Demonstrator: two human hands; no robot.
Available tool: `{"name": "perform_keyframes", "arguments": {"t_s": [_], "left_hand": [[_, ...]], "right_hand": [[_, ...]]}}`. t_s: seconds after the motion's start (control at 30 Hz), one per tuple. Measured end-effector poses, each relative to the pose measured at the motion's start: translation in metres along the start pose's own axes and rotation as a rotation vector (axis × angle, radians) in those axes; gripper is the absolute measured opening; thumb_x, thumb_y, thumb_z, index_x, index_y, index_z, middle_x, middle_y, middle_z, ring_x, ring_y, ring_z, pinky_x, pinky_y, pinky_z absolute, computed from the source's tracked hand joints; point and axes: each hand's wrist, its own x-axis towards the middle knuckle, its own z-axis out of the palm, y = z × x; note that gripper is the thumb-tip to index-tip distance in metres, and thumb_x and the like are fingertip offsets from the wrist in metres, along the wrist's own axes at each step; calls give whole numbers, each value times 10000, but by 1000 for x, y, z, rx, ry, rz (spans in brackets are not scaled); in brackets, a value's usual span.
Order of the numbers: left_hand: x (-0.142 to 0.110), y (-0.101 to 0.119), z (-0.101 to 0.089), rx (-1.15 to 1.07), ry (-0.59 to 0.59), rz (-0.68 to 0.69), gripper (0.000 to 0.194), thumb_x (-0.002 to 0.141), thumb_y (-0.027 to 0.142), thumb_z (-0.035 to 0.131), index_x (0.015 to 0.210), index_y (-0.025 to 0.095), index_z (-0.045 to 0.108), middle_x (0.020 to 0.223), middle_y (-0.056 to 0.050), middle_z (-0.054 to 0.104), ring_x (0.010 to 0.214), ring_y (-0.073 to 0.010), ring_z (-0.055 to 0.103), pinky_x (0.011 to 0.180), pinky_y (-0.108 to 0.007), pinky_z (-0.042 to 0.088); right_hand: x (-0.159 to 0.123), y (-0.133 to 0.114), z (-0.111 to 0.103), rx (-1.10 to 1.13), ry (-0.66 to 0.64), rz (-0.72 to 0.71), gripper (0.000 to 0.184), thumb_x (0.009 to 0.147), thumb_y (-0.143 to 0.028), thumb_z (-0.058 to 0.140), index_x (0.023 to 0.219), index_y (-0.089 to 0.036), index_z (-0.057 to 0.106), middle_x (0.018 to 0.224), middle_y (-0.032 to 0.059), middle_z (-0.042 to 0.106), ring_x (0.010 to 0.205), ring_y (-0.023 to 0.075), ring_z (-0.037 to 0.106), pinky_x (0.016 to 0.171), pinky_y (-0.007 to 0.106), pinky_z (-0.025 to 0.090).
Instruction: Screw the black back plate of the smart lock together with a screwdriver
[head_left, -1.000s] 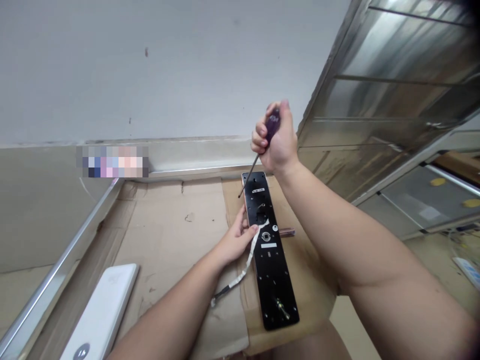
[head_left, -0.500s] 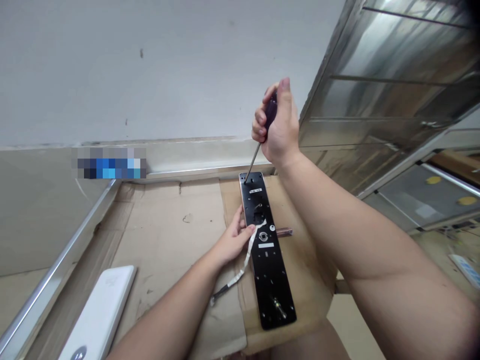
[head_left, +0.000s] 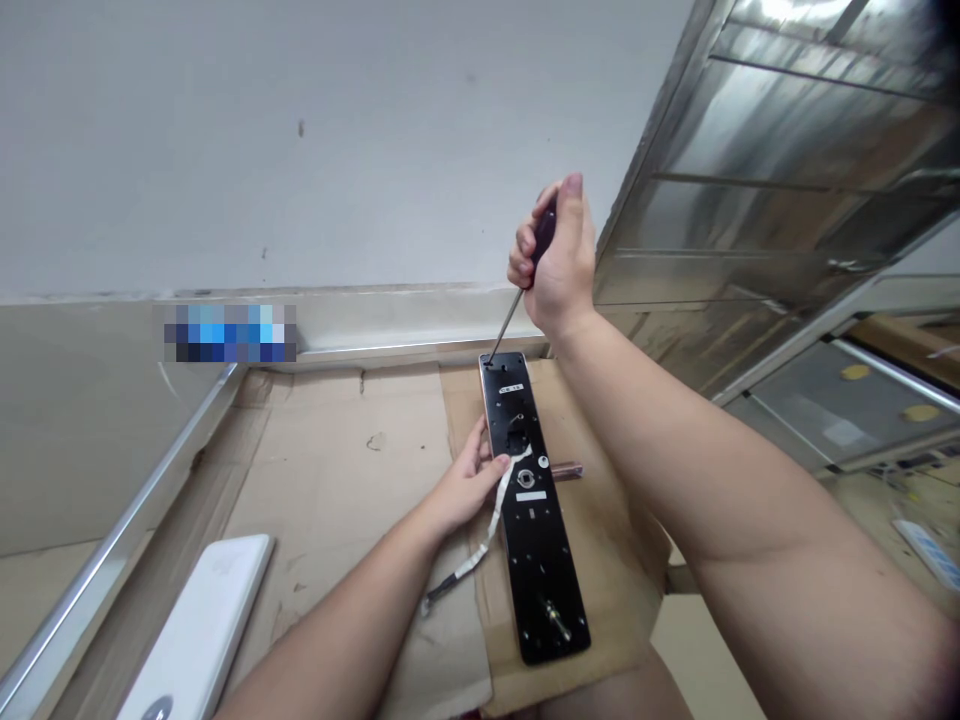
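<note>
A long black door lock panel [head_left: 544, 560] lies back side up on cardboard, its far end near the bench's back edge. My left hand [head_left: 472, 480] holds its left edge, thumb on top and the other fingers partly hidden at the side. In a closed fist, thumb upward, my right hand [head_left: 562, 260] grips the dark handle of a screwdriver [head_left: 507, 322]. The slanted shaft reaches down to the panel's far left corner. A white-wrapped cable [head_left: 491, 525] with a dark plug trails from the panel's middle. To the right, a copper-coloured door handle [head_left: 568, 470] sticks out from under the panel.
Cardboard [head_left: 352, 480] covers the bench, bordered by a metal rail [head_left: 112, 555] at left. A white oblong device [head_left: 206, 620] lies front left. Behind stands a pale wall [head_left: 337, 150]; at right are metal panels [head_left: 750, 200] and a white power strip [head_left: 930, 555].
The camera view has shifted slightly. My right hand and the screwdriver appear a little lower, the tip still at the panel's far left corner. My left hand stays on the panel's edge.
</note>
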Motion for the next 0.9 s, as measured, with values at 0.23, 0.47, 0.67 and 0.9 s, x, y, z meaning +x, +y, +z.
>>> {"name": "perform_keyframes", "arguments": {"t_s": [0.23, 0.47, 0.67, 0.9], "left_hand": [[1, -1, 0, -24, -31, 18, 842, 912, 349, 701, 1593, 301, 209, 1384, -136, 619, 1228, -285, 620, 1062, -461, 451], [2, 0, 0, -4, -19, 43, 804, 901, 352, 714, 1578, 302, 282, 1382, -114, 628, 1259, -278, 599, 1104, -460, 418], [1, 1, 2, -11, -18, 46, 815, 893, 345, 722, 1579, 318, 284, 1375, -113, 635, 1266, -285, 596, 1099, -469, 426], [2, -2, -1, -45, -25, 25, 874, 897, 337, 719, 1601, 311, 202, 1403, -127, 611, 1223, -283, 625, 1080, -470, 439]], "right_hand": [[5, 1, 0, 45, -75, 3, 534, 841, -811, 447, 791, -280, 432, 557, -38, 440, 425, 121, 430, 359, 238, 165], [1, 10, 8, 25, 27, -86, 567, 821, -843, 423, 775, -279, 387, 566, -55, 393, 441, 116, 326, 399, 254, 209], [-2, 14, 13, 12, 85, -190, 539, 813, -814, 488, 780, -287, 383, 587, -57, 393, 510, 126, 319, 444, 268, 212], [-1, 9, 12, -97, 107, -139, 620, 753, -918, 369, 771, -299, 384, 528, -47, 375, 532, 154, 330, 466, 282, 218]]}}
